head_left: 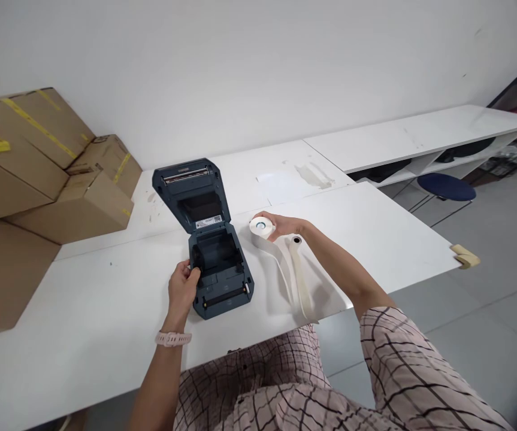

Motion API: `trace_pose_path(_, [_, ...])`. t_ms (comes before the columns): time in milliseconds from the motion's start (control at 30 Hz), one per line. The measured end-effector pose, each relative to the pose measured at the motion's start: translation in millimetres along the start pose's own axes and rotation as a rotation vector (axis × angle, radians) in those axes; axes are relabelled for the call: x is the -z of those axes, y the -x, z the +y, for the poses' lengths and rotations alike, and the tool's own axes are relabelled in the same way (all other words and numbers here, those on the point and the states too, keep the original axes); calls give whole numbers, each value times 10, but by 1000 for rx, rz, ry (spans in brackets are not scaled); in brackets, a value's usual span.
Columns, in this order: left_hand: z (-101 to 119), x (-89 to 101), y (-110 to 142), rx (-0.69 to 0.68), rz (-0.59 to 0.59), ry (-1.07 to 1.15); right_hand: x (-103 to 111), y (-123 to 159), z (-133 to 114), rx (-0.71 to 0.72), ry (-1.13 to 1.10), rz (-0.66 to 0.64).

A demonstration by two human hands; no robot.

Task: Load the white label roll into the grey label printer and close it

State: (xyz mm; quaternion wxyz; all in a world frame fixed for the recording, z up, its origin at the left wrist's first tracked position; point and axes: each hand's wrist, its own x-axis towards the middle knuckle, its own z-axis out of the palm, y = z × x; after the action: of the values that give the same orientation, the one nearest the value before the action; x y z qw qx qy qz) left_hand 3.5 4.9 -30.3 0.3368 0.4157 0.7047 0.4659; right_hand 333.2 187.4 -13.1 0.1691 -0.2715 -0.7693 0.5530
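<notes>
A dark label printer [222, 281] stands on the white table with its lid [190, 188] tilted up and its roll bay exposed. My left hand [183, 290] grips the printer's left side, thumb over the edge of the bay. To the right of the printer, my right hand [280, 225] is wrapped round a white label roll [258, 226], whose loose strip trails down toward the table's front edge. Beside that strip lies a second, thinner roll [296, 240] with a dark core, its cream strip also unwound toward me.
Cardboard boxes [29, 161] with yellow tape are stacked at the left end of the table [118, 311]. A pale sheet [276, 187] lies behind the rolls. Foam padding [465, 256] covers the right corner. A blue stool [447, 187] stands near the shelves at right.
</notes>
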Motion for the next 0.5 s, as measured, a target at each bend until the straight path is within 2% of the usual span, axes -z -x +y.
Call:
trace_pose_path(100, [12,7,7,18,-29,28,147,369,-36,-11,-48,48])
trace_pose_path(167, [4,11,-4,31,-34,26,196,723,-10,-5,-124,152])
trace_pose_path(233, [-21,8,-25,30,-18,11,142,1042,58,-18,-166,256])
trace_pose_path(300, [-51,-3,-43,17,-3,5,3,1241,142,-61,-159,295])
trace_pose_path(400, [-80,-21,-48,-17,11,-13,-222,1305,160,-114,-125,244])
trace_pose_path(500, [-77,-22,-31,-55,5,-28,-312,1210,-119,-68,-144,220])
